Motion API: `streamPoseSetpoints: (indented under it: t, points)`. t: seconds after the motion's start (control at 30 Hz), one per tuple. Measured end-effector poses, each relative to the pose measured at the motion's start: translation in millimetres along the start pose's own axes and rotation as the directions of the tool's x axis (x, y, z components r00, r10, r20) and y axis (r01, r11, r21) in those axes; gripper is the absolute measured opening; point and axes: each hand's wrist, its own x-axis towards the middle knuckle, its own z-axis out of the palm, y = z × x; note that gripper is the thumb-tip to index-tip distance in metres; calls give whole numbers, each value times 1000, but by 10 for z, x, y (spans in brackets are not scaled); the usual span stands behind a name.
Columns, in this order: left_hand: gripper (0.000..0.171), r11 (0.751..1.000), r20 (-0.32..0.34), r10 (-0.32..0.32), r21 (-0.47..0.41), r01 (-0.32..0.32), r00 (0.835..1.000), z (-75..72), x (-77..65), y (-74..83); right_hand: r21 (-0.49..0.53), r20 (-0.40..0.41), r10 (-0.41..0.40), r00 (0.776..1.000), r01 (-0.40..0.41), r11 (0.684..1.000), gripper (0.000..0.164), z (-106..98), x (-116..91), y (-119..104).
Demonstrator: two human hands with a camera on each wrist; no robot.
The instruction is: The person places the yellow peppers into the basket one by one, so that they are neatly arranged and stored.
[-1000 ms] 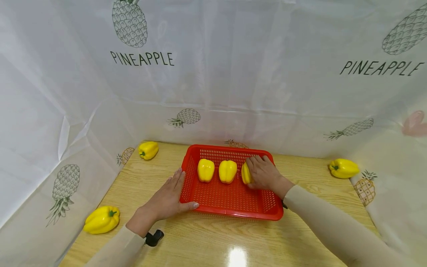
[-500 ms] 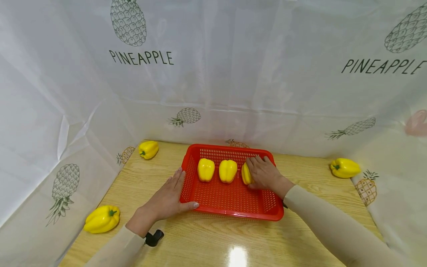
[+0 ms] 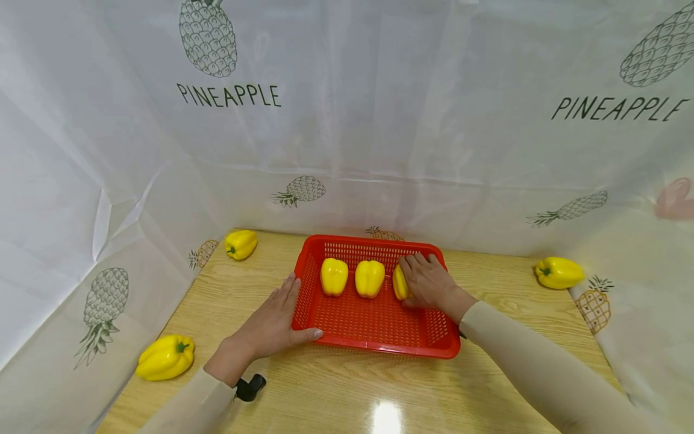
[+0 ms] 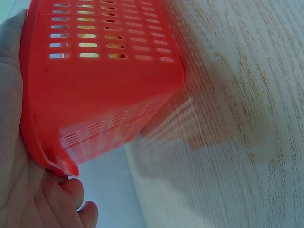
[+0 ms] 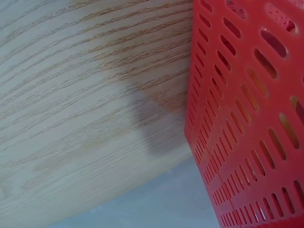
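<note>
A red perforated plastic basket [image 3: 374,346] sits on the wooden table, two yellow bell peppers [image 3: 334,277] [image 3: 370,279] standing side by side inside it. Within the basket's right part, my right hand [image 3: 431,283] grips a third yellow bell pepper [image 3: 400,283], its fingers over the top and partly hiding it. My left hand [image 3: 271,322] lies along the basket's left rim with fingers extended, the thumb at the front rim. In the left wrist view, that hand [image 4: 33,199] runs beside the rim. Only the basket's slotted wall [image 5: 256,142] and the tabletop fill the right wrist view.
More yellow bell peppers lie outside the basket: one at the back left [image 3: 241,244], one at the front left [image 3: 165,357], one at the far right [image 3: 559,273]. A white pineapple-print sheet [image 3: 379,120] hangs behind and beside the table [image 3: 325,392].
</note>
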Motion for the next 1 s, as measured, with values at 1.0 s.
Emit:
streamPoseSetpoints:
  t: [1.0]
  points:
    - [130,1000,-1,-10,0,10,1000,9,4,-3,-5,55,5,998,-5,1000,110,-31,-8,-5]
